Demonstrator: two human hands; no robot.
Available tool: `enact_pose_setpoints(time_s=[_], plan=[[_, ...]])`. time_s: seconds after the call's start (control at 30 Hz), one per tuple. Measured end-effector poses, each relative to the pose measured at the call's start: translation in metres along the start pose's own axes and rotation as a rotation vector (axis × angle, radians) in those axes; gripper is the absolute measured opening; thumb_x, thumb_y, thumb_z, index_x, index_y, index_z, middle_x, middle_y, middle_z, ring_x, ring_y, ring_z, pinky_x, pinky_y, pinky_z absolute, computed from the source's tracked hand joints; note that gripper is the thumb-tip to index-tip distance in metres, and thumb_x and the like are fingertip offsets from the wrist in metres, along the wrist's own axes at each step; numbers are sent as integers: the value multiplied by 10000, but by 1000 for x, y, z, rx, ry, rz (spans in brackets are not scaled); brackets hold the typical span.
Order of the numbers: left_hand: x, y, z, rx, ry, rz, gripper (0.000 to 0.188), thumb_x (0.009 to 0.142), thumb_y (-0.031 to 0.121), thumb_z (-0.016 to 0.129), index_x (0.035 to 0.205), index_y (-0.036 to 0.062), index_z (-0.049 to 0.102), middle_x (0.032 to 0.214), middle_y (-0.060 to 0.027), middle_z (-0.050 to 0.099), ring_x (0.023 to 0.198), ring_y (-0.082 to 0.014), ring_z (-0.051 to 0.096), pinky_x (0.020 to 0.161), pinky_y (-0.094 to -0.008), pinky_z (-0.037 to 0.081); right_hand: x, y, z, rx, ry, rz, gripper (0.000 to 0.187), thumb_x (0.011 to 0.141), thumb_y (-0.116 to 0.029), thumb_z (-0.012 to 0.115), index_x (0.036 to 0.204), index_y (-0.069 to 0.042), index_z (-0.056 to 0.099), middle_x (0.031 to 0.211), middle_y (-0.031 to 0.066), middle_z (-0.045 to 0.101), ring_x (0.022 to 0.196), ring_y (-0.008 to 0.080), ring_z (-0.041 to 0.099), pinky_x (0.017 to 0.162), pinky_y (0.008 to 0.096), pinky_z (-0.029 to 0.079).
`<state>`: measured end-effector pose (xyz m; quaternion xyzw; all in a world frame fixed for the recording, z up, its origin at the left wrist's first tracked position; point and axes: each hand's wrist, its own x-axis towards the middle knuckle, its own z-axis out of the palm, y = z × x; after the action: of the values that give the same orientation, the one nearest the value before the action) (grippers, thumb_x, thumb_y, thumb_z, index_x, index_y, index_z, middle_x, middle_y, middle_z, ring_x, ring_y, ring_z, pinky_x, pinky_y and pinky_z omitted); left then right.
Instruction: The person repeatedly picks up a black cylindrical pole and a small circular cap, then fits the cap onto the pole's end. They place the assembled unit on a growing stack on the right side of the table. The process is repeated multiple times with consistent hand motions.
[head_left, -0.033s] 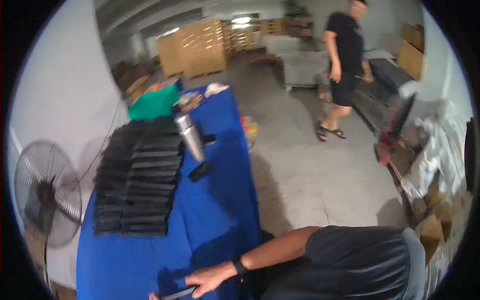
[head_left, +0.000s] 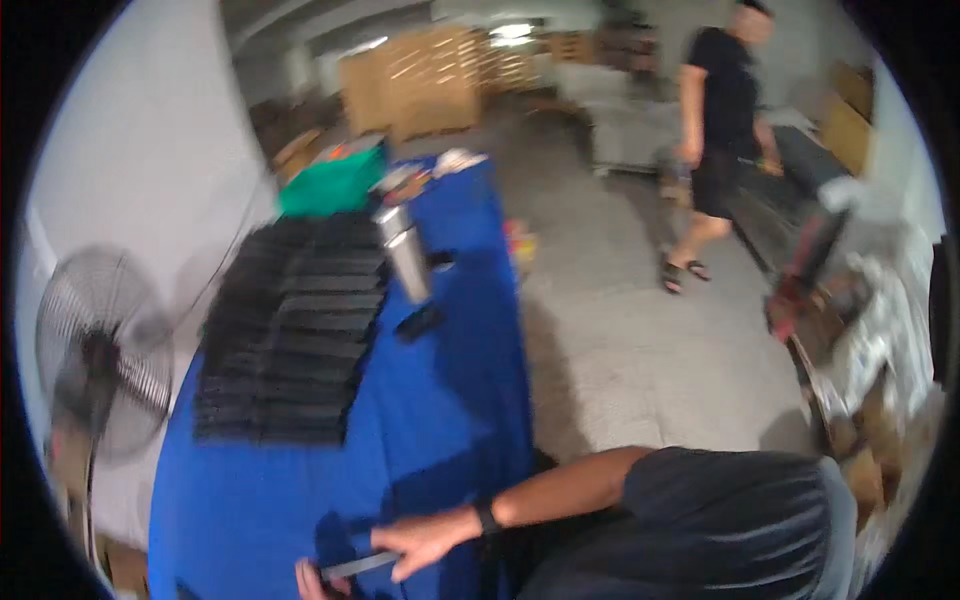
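My right hand [head_left: 428, 543], with a dark band on its wrist, is closed at one end of a thin light-grey strip [head_left: 360, 566] low over the blue-covered table [head_left: 270, 500]. At the strip's other end, fingers of my left hand [head_left: 308, 580] show at the bottom edge; the rest is cut off. Blur hides what the strip is exactly. Farther along the table, several black, flat-looking pieces [head_left: 285, 340] lie overlapped in two rows. To their right are a silver bottle [head_left: 404, 255] and a small black object [head_left: 420, 323].
A green cloth-like item [head_left: 333, 183] lies at the table's far end. A floor fan [head_left: 100, 345] stands left. Another person [head_left: 725, 110] in dark clothes is on the floor beyond, right. Stacked cartons [head_left: 415, 85] stand behind; plastic wrapping [head_left: 880, 330] and cardboard are along the right.
The whole view has shifted, with the table's far end now farther right. More of my left hand shows at the lower edge. The grey strip stays between my hands.
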<state>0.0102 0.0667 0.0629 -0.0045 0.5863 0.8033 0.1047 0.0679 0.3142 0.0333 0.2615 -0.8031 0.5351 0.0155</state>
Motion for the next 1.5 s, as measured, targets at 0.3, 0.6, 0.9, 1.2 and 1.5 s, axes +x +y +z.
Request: enact_pose_setpoints(time_s=[0.3,0.6,0.9,1.2,1.5], plan=[[38,-42,-22,-259,-191,119,267,1045,297,570,1067,35,614,572,-31,530,483,-140,489,559,-296,436,22,-5,-9,90,-180,495,367,962,-350,686,1030,4,618,822,119,662,679,203,639,581,401,483],[29,-35,-22,-289,-10,193,290,1033,309,587,1044,21,613,589,-48,547,496,-163,504,545,-304,443,34,-11,-36,-56,-161,315,424,931,-328,740,1165,15,655,974,141,722,917,261,691,818,407,528],[28,-33,-17,-234,-17,145,308,1029,325,594,1087,23,612,602,-40,555,485,-157,513,572,-323,489,47,-1,-35,-211,-172,256,430,893,-319,770,1114,14,613,917,136,687,879,298,663,783,436,503],[22,-38,-12,-381,-108,141,336,994,274,631,1145,-26,604,561,-55,548,493,-174,531,592,-348,500,49,-11,-22,458,-353,555,344,1049,-379,585,1098,-41,630,886,30,659,708,81,600,572,252,496],[31,-50,-5,-486,-38,71,381,1031,345,583,1156,-15,591,582,-35,516,519,-168,507,601,-339,461,-26,11,-153,220,5,667,289,993,-249,685,1177,-29,653,918,30,676,735,84,625,588,241,496]])
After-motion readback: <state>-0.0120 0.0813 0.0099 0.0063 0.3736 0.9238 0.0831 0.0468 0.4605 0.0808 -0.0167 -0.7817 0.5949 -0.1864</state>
